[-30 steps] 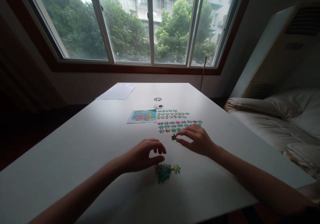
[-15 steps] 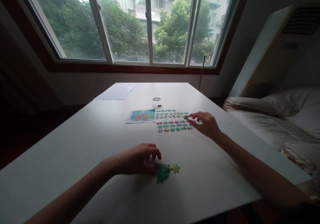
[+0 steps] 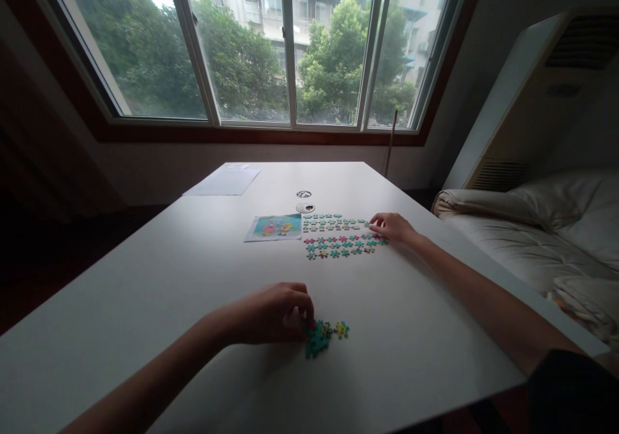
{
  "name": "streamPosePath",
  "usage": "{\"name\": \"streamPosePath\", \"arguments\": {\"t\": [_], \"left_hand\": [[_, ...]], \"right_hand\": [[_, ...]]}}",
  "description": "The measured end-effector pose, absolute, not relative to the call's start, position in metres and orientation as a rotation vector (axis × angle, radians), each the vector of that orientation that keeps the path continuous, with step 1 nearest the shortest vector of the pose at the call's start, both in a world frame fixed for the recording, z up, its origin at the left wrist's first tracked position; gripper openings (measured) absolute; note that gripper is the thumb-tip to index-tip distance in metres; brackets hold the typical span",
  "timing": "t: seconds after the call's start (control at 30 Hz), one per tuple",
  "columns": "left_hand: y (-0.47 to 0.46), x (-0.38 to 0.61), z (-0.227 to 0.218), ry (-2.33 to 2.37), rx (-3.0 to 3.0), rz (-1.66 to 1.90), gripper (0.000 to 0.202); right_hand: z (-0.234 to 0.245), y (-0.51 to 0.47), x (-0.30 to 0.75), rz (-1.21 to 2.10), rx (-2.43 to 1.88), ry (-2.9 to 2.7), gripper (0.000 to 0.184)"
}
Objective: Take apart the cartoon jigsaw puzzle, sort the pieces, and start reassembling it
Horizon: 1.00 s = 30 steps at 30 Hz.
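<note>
My left hand [image 3: 275, 313] is at the left edge of a small heap of jigsaw puzzle pieces [image 3: 318, 340], mostly green. Its fingers are bent and pinched at a piece there, which they partly hide. Farther out, my right hand [image 3: 394, 227] reaches to the right end of the upper rows of laid-out puzzle pieces [image 3: 333, 240]. Thumb and finger are closed at a small piece [image 3: 366, 224] lying almost flat at the row's end. One yellowish piece [image 3: 342, 329] sits at the right side of the heap.
A colourful cartoon picture sheet [image 3: 275, 227] lies left of the rows. Beyond them are two round flat items, one dark-patterned [image 3: 304, 194] and one pale [image 3: 305, 208]. White papers [image 3: 225, 181] rest at the far left of the white table [image 3: 159, 273]. A padded sofa [image 3: 522, 227] stands at the right.
My right hand has moved slightly right and lowered the piece it held upright to the row's end. My left fingers have come down and closed in on the heap.
</note>
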<state>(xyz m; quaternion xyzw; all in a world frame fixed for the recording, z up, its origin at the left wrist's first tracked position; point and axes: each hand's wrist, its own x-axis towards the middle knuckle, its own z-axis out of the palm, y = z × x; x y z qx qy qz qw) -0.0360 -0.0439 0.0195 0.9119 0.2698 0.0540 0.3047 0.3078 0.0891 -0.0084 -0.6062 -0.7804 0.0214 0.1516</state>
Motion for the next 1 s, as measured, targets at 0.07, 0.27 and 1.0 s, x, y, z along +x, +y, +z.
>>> {"name": "streamPosePath", "arguments": {"t": [0.07, 0.27, 1.0], "left_hand": [[-0.044, -0.036, 0.02, 0.72, 2.422, 0.143, 0.019], [-0.045, -0.035, 0.023, 0.755, 2.44, 0.153, 0.032], [-0.045, -0.032, 0.021, 0.671, 2.214, 0.267, 0.008]], "right_hand": [[-0.011, 0.097, 0.309, 0.092, -1.743, -2.256, 0.024], [-0.013, 0.11, 0.308, 0.167, -1.742, -2.306, 0.022], [-0.001, 0.005, 0.228, 0.493, -1.182, -2.36, 0.017]]}}
